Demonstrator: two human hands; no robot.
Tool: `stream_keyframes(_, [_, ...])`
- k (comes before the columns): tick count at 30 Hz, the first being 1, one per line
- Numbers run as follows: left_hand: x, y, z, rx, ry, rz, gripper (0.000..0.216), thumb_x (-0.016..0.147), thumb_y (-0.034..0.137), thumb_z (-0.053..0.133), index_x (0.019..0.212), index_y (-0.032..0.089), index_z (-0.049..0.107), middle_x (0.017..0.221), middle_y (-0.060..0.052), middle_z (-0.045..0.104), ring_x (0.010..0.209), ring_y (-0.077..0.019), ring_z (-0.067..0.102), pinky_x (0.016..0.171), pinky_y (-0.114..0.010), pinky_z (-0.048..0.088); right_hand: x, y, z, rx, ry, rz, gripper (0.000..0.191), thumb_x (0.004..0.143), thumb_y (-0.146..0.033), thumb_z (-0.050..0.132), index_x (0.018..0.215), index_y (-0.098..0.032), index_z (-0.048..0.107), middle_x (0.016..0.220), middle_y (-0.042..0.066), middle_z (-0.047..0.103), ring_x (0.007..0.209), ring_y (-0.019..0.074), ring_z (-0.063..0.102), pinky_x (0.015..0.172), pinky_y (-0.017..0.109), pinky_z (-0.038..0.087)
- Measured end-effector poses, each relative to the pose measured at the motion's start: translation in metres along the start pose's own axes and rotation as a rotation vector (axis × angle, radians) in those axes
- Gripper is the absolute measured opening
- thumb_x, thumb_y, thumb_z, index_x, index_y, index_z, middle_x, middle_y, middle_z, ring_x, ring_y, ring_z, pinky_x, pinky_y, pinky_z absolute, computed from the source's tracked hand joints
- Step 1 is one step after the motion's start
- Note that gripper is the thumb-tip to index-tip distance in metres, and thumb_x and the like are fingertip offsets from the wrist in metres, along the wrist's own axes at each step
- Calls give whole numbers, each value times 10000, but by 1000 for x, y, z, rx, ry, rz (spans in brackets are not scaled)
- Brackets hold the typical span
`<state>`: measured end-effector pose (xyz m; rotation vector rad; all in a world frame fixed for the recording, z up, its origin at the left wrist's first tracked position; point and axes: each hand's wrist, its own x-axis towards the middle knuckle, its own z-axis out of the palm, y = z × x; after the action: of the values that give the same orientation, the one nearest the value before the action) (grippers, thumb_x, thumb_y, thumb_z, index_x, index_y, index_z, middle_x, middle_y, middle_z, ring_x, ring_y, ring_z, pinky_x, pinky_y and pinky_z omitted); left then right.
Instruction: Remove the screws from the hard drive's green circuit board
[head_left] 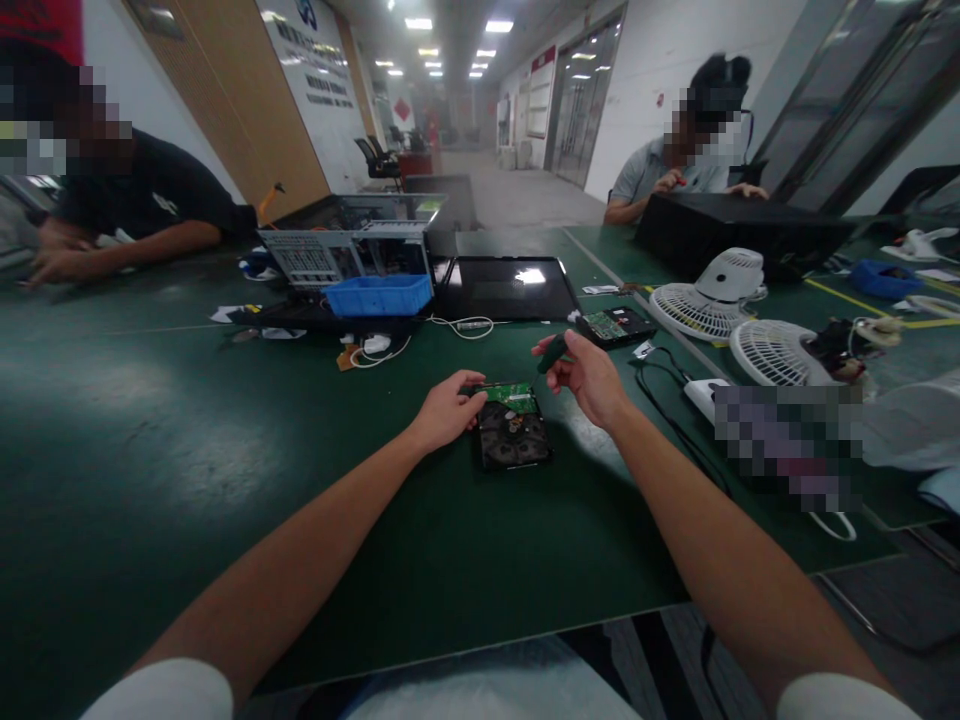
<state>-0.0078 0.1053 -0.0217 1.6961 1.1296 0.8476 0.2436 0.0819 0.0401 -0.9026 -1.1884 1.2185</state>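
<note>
A hard drive lies on the green table in front of me, its green circuit board facing up at the far end. My left hand is closed on the drive's left edge near the board, thumb on top. In my right hand is a screwdriver with a dark green handle, pinched between the fingers. Its thin shaft points down at the right side of the circuit board; whether the tip touches a screw is too small to tell.
Behind the drive stand an open computer case, a blue tray and a black screen panel. Another hard drive, white fan parts and a black cable lie to the right. Two people sit across the table, one beside a black case.
</note>
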Motion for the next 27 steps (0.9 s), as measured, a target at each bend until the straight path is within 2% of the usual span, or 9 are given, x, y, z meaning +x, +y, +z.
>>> stream_keyframes(3, [-1,2,0,-8,3,4,350,965,281,649,1295,181,590,1369,-135,636,585,-56,620,512,-201,535,1,0,-1,12,3,16,476,899,-670,607,995,-210,680,1074,90,764,570,122,588,503,284,463])
stream_keyframes(12, [0,-1,0,2,8,14,325,966,269,639,1274,175,597,1292,-117,665,564,-50,610,497,-200,520,-1,-2,1,-53,21,5,440,843,-636,720,1042,-243,708,956,33,720,534,87,537,416,235,299])
stream_keyframes(19, [1,-3,0,4,0,10,341,966,280,643,1285,171,592,1296,-117,663,564,-51,609,491,-199,520,0,-1,0,3,-15,15,471,903,-655,629,961,-198,725,1001,84,749,562,112,564,481,272,410])
stream_keyframes(27, [1,0,0,17,-5,-27,343,965,287,650,1289,189,597,1271,-103,678,582,-60,624,509,-204,535,-2,-3,1,-91,7,-12,390,878,-602,698,1017,-239,730,938,40,732,554,94,529,429,232,275])
